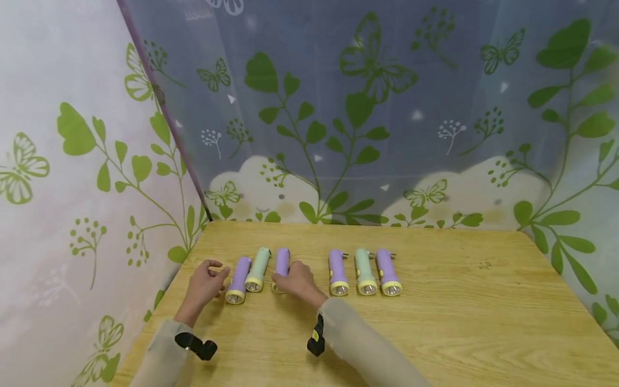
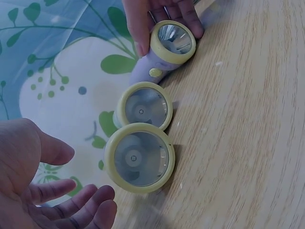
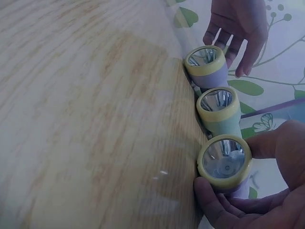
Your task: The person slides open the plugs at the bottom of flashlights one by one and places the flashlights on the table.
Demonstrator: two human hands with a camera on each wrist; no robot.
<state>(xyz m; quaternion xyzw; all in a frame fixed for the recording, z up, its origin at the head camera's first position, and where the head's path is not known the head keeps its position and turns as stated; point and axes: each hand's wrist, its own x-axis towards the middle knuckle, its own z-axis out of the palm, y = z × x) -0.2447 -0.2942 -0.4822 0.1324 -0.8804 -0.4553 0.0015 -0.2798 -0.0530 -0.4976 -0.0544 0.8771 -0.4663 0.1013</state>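
My right hand holds a purple flashlight with a yellow rim; in the right wrist view its thumb and fingers are on either side of the flashlight's head. To the left lie a mint green flashlight and another purple flashlight, lenses toward me. Beside that leftmost purple one is my left hand, fingers loosely bent with nothing in them. The left wrist view shows a gap between the left hand and the nearest lens.
Farther right on the wooden table lie a purple flashlight, a mint green flashlight and a second purple flashlight, their plug prongs pointing right. Patterned curtains stand behind the table and along its sides.
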